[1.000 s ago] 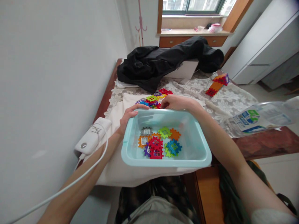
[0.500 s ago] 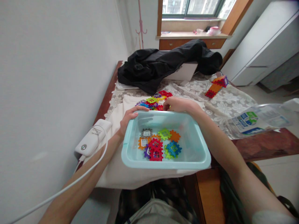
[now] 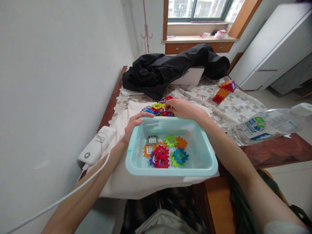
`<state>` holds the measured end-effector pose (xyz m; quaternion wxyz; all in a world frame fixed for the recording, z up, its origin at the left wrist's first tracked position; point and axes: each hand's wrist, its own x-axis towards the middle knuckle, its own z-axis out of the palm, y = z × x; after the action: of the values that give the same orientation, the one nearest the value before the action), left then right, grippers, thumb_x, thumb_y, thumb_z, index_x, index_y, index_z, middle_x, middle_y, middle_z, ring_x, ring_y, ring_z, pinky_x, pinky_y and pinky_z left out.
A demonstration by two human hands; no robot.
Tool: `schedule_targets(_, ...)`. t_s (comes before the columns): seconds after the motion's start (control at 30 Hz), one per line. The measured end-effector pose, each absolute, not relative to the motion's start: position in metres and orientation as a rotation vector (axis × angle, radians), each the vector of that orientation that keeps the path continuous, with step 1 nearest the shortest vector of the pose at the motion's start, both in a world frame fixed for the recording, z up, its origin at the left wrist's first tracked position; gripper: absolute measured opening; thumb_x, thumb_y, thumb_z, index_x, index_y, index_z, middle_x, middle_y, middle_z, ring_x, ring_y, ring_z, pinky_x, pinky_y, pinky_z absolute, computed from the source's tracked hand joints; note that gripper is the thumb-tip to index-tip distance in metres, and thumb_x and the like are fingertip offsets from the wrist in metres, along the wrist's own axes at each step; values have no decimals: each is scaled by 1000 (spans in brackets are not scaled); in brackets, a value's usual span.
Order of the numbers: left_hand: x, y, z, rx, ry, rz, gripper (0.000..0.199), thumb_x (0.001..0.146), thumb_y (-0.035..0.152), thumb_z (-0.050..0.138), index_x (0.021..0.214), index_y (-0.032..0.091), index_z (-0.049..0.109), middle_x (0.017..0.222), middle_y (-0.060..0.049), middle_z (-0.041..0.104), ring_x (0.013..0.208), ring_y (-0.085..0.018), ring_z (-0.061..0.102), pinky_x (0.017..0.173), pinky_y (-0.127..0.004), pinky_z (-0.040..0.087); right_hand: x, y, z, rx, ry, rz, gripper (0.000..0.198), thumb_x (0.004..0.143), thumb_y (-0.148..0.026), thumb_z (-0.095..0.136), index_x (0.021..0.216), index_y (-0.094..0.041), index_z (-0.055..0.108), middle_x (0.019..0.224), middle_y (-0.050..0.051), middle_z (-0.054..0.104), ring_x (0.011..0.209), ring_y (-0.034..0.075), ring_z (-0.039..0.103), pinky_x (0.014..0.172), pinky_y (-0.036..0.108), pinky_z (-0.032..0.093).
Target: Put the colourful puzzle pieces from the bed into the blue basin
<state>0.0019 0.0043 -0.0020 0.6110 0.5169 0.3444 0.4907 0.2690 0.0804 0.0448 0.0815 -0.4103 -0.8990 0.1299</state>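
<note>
Our left hand (image 3: 133,125) closes loosely on the far-left rim of the pale-blue plastic bin (image 3: 170,172). Our right hand (image 3: 180,107) curls its fingers at the pile of interlocking window tiles (image 3: 157,106) just beyond; we cannot tell whether it holds any. Inside lie loose tiles (image 3: 162,151), 2 of them red. We cannot read the white corded device's (image 3: 94,148) small print or the clear plastic bottle's (image 3: 282,119) blue-and-green label (image 3: 257,125).

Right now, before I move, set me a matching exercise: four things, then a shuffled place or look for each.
1. left hand
2. right hand
3. bottle
4. bunched cloth

A. clear, blue-and-green label
B. black, toward the table's far end
C. at the basin's far left corner
D. at the pile of toothed pieces

Pairs: 1-C, 2-D, 3-A, 4-B
</note>
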Motion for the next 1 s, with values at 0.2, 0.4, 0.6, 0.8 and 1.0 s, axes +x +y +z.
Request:
schedule_targets(0.2,4,-2,3,1184,852,1124,39,81,38,66,108,15,83,111,-9,81,93,-26,74,80,-31,57,265,76,51,-1171,-2593,329,34,99,-8,47,115,-18,75,119,12,77,111,25,67,96,31,45)
schedule_targets(0.4,3,1,3,1271,832,1150,36,79,40,67,100,15,84,105,-10,81,90,-26,73,79,-31,56,263,73,52,-1099,-2589,374,34,101,-12,46,118,-17,74,122,13,76,114,25,67,101,33,45)
schedule_targets(0.6,2,4,-1,1206,832,1121,41,76,42,71,104,15,84,94,-8,80,81,-23,71,73,-30,56,270,78,40,-1339,-2672,696,28,101,-34,64,124,-26,78,134,10,77,120,28,71,99,33,52)
schedule_targets(0.8,3,-2,4,1255,875,1121,37,81,39,66,104,16,84,115,-10,80,103,-29,72,78,-32,58,274,85,35,-1315,-2702,952,27,102,-37,63,121,-34,82,133,3,80,120,27,74,100,33,54)
schedule_targets(1.0,4,-3,5,1210,865,1121,36,81,37,65,105,18,84,114,-9,81,96,-27,74,78,-33,58,273,85,37,-1347,-2721,906,31,99,-31,64,123,-34,82,134,2,80,120,27,74,98,32,54)
